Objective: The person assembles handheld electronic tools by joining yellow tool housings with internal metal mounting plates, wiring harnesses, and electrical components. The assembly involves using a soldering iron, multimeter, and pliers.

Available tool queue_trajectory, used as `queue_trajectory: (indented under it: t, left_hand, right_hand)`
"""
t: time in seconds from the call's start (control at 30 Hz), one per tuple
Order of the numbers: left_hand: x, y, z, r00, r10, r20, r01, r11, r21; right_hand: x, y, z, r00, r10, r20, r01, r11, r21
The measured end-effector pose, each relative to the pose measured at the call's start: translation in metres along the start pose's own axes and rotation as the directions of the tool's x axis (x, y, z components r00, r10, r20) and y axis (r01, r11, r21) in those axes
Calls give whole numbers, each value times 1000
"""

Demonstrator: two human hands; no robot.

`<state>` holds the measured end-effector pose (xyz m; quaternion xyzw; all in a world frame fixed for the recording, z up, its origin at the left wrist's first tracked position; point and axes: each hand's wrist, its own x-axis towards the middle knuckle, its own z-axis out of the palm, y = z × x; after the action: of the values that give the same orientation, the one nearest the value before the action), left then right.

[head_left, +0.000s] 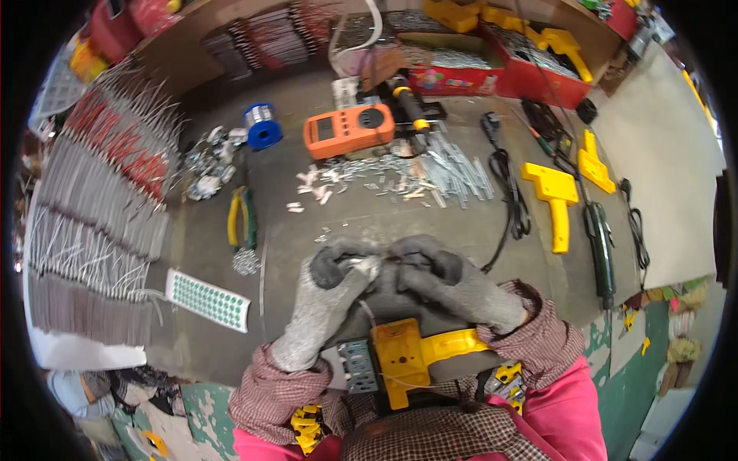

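Observation:
My left hand (329, 280) and my right hand (440, 278), both in grey gloves, meet above the near middle of the table. The left fingers are closed in a pinch, with a small whitish bit at their tips, too blurred to name. My right fingers are curled and pressed together; whatever they hold is hidden. A thin pale wire (367, 311) hangs below the left fingertips. Just under the hands, at the table's near edge, lies a yellow plastic gun-shaped housing (403, 355), its handle pointing right. Beside it on the left is a perforated metal bracket (358, 367).
Beyond the hands are loose metal strips (453, 165), an orange multimeter (350, 131) and a solder spool (264, 127). Pliers (242, 219) and a green-dotted sticker sheet (207, 300) lie left, near stacked wired parts (100, 215). Rightward lie another yellow housing (555, 196) and an electric screwdriver (598, 250).

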<state>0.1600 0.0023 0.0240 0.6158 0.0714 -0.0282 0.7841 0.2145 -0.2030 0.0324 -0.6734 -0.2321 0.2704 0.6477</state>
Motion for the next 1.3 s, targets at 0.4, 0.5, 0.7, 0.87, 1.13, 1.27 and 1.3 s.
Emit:
queue_trajectory:
  t: [0.4, 0.5, 0.7, 0.87, 1.13, 1.27, 1.3]
  left_hand:
    - [-6, 9, 0, 931, 327, 164, -355, 702, 617]
    - [-2, 9, 9, 970, 233, 67, -229, 790, 569]
    - [-7, 3, 11, 969, 200, 144, -245, 829, 503]
    - [-4, 4, 9, 929, 294, 224, -369, 703, 608]
    - [-12, 9, 6, 970, -35, 240, -15, 979, 204]
    - [-18, 35, 13, 977, -115, 182, 58, 955, 291]
    - [-15, 34, 14, 977, -115, 179, 58, 953, 296]
  right_hand:
    - [-5, 14, 5, 995, 98, 15, -99, 960, 260]
    - [-7, 12, -1, 989, 78, -127, -43, 966, 257]
    - [-10, 1, 1, 986, 77, -147, -66, 995, 78]
    - [-6, 4, -1, 986, 121, -112, -105, 984, 142]
    - [-5, 10, 0, 969, 66, -236, -49, 996, 78]
    - [-9, 4, 4, 979, 51, -196, -3, 972, 237]
    - [-9, 3, 6, 985, 4, -170, 29, 981, 194]
